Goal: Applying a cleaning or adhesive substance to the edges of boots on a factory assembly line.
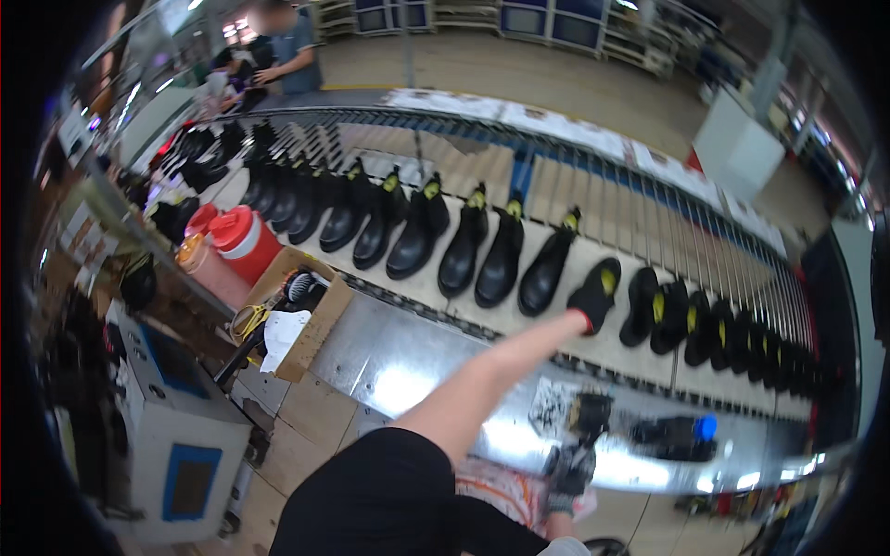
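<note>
Long pale conveyor across this workshop has black boots lined up left to right, probably lightish, smooth and bendy, best grabbed at the ankle; gloved left hand is among them, right hand near side, can't tell if either's gripping.

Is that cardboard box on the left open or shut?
Open: nothing closes the top of the cardboard box, and yellow-handled scissors and a brush show at its top.

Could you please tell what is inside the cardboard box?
In the box: yellow scissors, what looks like a brush, and white paper. Anything beneath them is covered.
</note>
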A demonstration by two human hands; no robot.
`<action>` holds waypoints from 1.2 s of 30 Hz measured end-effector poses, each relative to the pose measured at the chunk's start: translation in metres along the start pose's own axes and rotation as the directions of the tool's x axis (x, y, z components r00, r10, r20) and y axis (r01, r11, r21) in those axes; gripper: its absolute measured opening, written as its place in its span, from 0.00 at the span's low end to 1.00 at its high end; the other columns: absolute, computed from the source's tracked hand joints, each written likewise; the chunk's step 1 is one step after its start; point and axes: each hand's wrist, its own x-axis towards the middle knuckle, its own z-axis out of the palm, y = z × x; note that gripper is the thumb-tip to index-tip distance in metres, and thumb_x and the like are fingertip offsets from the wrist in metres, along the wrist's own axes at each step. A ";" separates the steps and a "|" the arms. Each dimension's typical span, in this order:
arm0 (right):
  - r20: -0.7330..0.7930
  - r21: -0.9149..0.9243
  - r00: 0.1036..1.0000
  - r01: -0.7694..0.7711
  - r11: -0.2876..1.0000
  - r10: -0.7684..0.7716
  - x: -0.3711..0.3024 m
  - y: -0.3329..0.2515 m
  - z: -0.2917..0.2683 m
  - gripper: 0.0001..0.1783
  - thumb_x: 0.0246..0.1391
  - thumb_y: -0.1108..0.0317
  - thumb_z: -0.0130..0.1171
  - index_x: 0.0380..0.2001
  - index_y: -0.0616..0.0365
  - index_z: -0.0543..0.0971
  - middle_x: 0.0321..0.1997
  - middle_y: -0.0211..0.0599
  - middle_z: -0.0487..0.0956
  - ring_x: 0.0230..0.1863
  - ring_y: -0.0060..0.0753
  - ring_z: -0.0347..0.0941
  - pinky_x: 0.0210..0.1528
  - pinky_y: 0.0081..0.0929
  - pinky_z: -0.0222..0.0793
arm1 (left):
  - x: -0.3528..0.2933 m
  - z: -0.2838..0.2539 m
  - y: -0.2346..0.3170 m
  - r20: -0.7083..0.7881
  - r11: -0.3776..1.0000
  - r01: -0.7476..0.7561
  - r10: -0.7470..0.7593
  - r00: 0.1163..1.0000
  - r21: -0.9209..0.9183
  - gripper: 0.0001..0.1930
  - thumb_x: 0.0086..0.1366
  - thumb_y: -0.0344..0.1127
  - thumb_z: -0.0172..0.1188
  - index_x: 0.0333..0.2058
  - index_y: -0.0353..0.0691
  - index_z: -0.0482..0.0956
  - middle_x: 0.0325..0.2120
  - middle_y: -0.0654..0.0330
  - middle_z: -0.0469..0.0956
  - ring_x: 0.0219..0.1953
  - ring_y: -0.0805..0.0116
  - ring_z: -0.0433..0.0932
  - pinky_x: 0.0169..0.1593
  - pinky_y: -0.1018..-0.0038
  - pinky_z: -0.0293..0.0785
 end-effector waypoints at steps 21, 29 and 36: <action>0.029 -0.258 0.988 0.153 0.954 -0.151 0.013 -0.013 -0.007 0.19 0.48 0.59 0.56 0.40 0.59 0.72 0.31 0.44 0.73 0.35 0.46 0.70 0.38 0.42 0.64 | 0.031 -0.066 -0.073 -0.215 0.679 0.351 -0.280 0.936 0.644 0.45 0.40 0.45 0.68 0.54 0.29 0.59 0.40 0.46 0.73 0.43 0.52 0.74 0.48 0.62 0.71; -0.042 -0.341 0.959 0.249 0.906 -0.279 0.012 -0.009 -0.010 0.16 0.49 0.61 0.58 0.36 0.59 0.71 0.27 0.39 0.72 0.29 0.37 0.70 0.34 0.36 0.67 | -0.068 -0.131 -0.044 0.026 0.919 0.151 -0.172 0.985 0.363 0.42 0.43 0.52 0.66 0.52 0.32 0.61 0.38 0.42 0.74 0.41 0.47 0.74 0.44 0.60 0.71; -0.085 -0.183 0.985 0.133 0.974 -0.150 0.001 0.006 -0.014 0.20 0.46 0.54 0.58 0.34 0.61 0.74 0.30 0.45 0.74 0.34 0.47 0.70 0.38 0.40 0.65 | -0.245 -0.169 0.006 -0.014 0.916 0.123 -0.127 0.992 0.383 0.37 0.40 0.38 0.66 0.52 0.34 0.66 0.29 0.46 0.75 0.29 0.46 0.74 0.34 0.57 0.69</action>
